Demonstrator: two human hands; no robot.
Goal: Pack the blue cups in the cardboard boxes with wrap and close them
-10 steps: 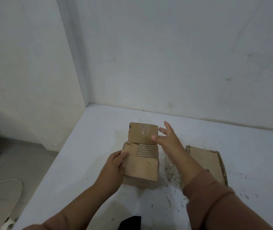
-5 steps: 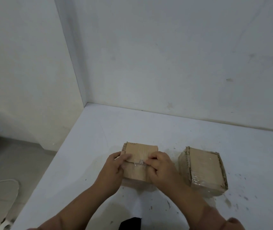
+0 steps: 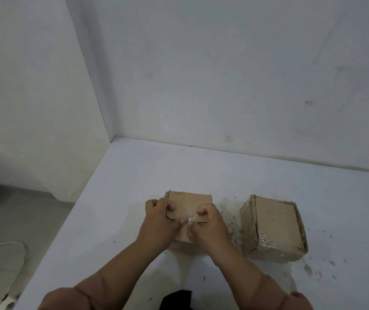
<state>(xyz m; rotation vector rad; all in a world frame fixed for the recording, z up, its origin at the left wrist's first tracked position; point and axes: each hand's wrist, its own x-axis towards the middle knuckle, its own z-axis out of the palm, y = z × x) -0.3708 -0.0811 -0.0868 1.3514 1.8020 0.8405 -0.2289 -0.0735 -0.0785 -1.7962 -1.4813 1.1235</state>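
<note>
A small cardboard box (image 3: 190, 201) sits on the white table (image 3: 145, 175) in front of me, its top flap folded down flat. My left hand (image 3: 159, 222) and my right hand (image 3: 208, 224) both lie on its near half with curled fingers. Their fingertips meet at a piece of clear tape (image 3: 189, 218) on the flap's front edge and pinch or press it. A second cardboard box (image 3: 273, 227), shut and taped, stands to the right, apart from my hands. No blue cup is visible.
The table meets white walls (image 3: 224, 74) at the back and far left corner. Brown cardboard crumbs (image 3: 232, 227) litter the surface between and around the boxes. The table's left edge drops to a floor with a white cable (image 3: 4, 245). A dark object (image 3: 176, 300) sits at the near edge.
The upright flap of the left box has been folded down flat. My right hand came down from the flap onto the lid, and both hands now meet at the tape.
</note>
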